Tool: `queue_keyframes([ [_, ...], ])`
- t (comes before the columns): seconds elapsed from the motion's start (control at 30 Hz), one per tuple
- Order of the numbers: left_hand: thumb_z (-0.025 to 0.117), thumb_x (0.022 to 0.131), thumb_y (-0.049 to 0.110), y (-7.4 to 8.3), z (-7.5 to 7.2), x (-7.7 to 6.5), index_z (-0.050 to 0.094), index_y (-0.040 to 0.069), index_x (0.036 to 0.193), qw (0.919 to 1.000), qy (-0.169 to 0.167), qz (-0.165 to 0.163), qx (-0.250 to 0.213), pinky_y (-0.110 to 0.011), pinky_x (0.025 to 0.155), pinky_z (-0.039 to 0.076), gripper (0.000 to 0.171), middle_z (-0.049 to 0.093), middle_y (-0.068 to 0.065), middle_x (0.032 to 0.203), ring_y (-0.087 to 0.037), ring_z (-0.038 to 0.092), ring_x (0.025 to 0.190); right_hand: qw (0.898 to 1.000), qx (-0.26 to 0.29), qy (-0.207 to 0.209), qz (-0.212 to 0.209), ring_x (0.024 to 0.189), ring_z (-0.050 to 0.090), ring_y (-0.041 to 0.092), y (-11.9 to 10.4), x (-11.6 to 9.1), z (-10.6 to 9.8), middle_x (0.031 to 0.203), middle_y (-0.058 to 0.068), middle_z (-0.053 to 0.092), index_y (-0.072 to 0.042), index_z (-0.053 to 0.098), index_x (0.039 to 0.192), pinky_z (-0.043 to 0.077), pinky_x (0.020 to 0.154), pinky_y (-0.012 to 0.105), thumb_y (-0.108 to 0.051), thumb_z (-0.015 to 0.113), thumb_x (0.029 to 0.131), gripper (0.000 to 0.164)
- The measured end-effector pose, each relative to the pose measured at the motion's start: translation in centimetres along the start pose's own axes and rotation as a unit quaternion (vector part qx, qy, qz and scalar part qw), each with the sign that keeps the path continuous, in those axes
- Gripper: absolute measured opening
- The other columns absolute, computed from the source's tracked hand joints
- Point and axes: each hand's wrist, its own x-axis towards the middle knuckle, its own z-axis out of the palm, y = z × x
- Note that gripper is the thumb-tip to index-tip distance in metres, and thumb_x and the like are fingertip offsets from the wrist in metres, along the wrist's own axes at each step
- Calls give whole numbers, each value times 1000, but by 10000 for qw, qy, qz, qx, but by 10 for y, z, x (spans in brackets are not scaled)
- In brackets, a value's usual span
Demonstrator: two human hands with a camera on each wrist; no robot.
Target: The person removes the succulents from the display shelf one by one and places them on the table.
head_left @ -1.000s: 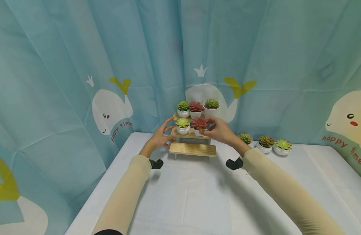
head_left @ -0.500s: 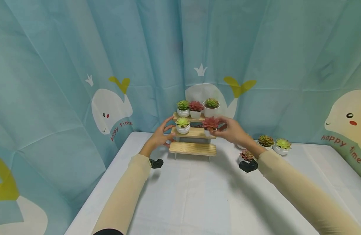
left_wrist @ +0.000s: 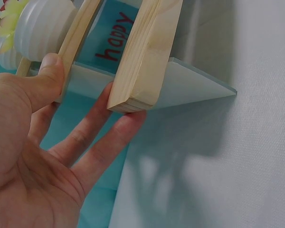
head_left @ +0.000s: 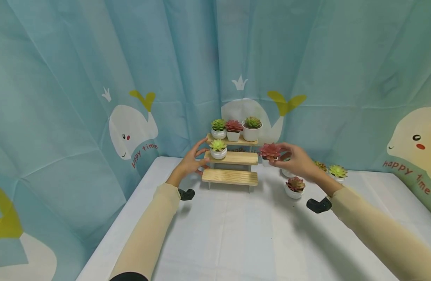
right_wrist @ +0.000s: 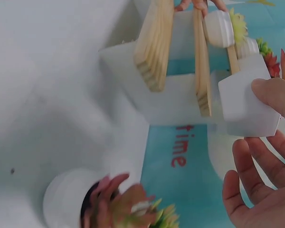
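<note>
Between thumb and fingers, my right hand (head_left: pixel 296 160) holds a red potted succulent (head_left: pixel 270 151) just off the right end of a three-tier wooden stand (head_left: pixel 230 176). The succulent's white angular pot (right_wrist: pixel 249 102) shows in the right wrist view. My left hand (head_left: pixel 189 164) rests at the stand's left end, fingers spread. In the left wrist view its thumb lies on the middle shelf (left_wrist: pixel 80 35), and two fingertips touch the end of the bottom shelf (left_wrist: pixel 140 66). A yellow-green succulent (head_left: pixel 218 149) stands on the middle shelf's left, close to the left thumb.
The top shelf bears a green succulent (head_left: pixel 219 128), a red one (head_left: pixel 233 130) and a larger green one (head_left: pixel 252 128). On the white table to the right stand a reddish succulent (head_left: pixel 295 187), a yellow-green one (head_left: pixel 337 173) and others partly behind my right hand. A blue curtain (head_left: pixel 187 58) hangs behind.
My right hand has carried the red succulent rightward along the middle shelf and past its right end. The left hand has stayed on the stand.
</note>
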Motion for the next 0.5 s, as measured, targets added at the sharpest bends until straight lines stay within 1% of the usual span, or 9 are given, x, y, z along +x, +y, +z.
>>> queue_keyframes([
  [0.1, 65, 103, 18, 0, 0, 0, 19, 43, 163, 10000, -8, 6, 33, -63, 75, 58, 80, 27, -15, 167, -50, 68, 103, 10000, -65, 29, 9, 107, 65, 32, 6, -8, -7, 126, 16, 64, -7, 54, 143, 58, 75, 37, -30, 80, 93, 61],
  [0.2, 65, 103, 18, 0, 0, 0, 19, 43, 164, 10000, -5, -4, 38, -63, 75, 59, 80, 27, -16, 167, -50, 68, 104, 9995, -290, 99, -13, 106, 66, 32, 13, -15, -12, 126, 16, 64, -8, 55, 142, 57, 74, 36, -30, 80, 93, 58],
  [0.37, 65, 103, 18, 0, 0, 0, 19, 43, 163, 10000, 19, -18, -5, -58, 72, 60, 80, 27, -15, 167, -50, 68, 103, 9983, -525, 259, -31, 103, 67, 33, 23, -26, -20, 125, 20, 65, -1, 56, 140, 55, 75, 35, -27, 80, 93, 58],
  [0.5, 66, 103, 19, -2, 0, 1, 18, 42, 164, 10000, -9, -2, -6, -60, 73, 60, 80, 26, -15, 167, -49, 68, 103, 9984, -453, 345, 38, 102, 68, 32, 29, -36, -27, 125, 21, 65, 1, 56, 140, 56, 73, 31, -29, 81, 92, 61],
])
